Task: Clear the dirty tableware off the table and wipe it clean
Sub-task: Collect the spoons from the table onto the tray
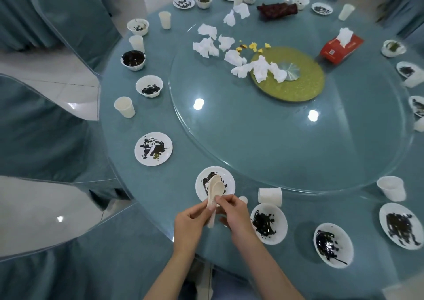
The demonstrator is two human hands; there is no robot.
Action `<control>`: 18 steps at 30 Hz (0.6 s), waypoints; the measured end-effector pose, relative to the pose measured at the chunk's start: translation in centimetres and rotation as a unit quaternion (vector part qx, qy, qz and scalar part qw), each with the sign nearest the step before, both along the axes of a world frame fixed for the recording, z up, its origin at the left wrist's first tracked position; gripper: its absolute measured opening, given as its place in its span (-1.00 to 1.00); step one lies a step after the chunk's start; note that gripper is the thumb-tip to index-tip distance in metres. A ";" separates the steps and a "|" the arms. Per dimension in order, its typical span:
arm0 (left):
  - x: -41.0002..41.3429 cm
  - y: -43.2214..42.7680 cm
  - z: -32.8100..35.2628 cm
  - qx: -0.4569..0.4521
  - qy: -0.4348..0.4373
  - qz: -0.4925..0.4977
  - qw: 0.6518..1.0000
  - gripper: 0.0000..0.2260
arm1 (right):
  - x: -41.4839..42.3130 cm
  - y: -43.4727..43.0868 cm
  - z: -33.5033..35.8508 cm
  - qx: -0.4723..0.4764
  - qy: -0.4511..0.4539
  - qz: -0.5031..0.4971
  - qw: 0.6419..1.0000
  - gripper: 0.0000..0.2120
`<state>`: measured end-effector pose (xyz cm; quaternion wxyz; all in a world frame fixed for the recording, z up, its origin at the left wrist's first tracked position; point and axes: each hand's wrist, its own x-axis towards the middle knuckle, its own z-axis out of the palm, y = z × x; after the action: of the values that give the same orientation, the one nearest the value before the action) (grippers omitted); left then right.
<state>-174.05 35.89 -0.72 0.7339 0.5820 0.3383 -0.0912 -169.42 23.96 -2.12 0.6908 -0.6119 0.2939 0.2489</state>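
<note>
In the head view, two smooth cream spoons point(216, 188), nested bowl in bowl, are gripped by their handles in the left hand point(189, 222) and pinched by the right hand point(235, 217). Just beyond the hands a round white plate point(229, 180), smeared black, is seen on the glass-covered teal surface point(160, 196). Right of the right hand a sauce-streaked bowl point(282, 226) is set.

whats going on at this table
A person is clearing a messy round table. The left hand and right hand together hold two pale spoons above a smeared plate at the near edge. Dirty plates, bowls and cups ring the table. Crumpled tissues and a red tissue box lie on the glass turntable.
</note>
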 end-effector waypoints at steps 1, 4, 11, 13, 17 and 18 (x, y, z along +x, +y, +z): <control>0.0 0.3 0.0 -0.019 0.002 0.017 1.000 -0.76 | -0.1 0.2 0.2 0.006 -0.001 -0.002 1.000 -0.87; -0.1 1.3 0.2 -0.075 0.013 0.028 0.997 -0.76 | -0.7 0.8 0.5 0.030 0.002 -0.017 0.999 -0.86; -1.9 2.6 1.0 -0.179 0.023 0.035 0.983 -0.74 | -2.4 2.0 2.0 0.059 0.007 -0.070 0.996 -0.82; -2.6 2.7 1.4 -0.181 0.020 0.020 0.983 -0.78 | -3.1 2.3 2.2 0.049 0.011 -0.076 0.996 -0.80; -3.9 3.1 1.8 -0.173 0.011 -0.013 0.985 -0.80 | -4.5 2.9 2.2 0.049 -0.002 -0.082 0.995 -0.80; -4.1 3.3 1.9 -0.162 0.010 -0.020 0.987 -0.81 | -4.8 3.0 2.1 0.045 -0.005 -0.085 0.995 -0.80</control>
<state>-178.14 39.22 1.17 0.8128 0.4615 0.3147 -0.1652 -174.24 26.95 0.01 0.7380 -0.5538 0.3302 0.1991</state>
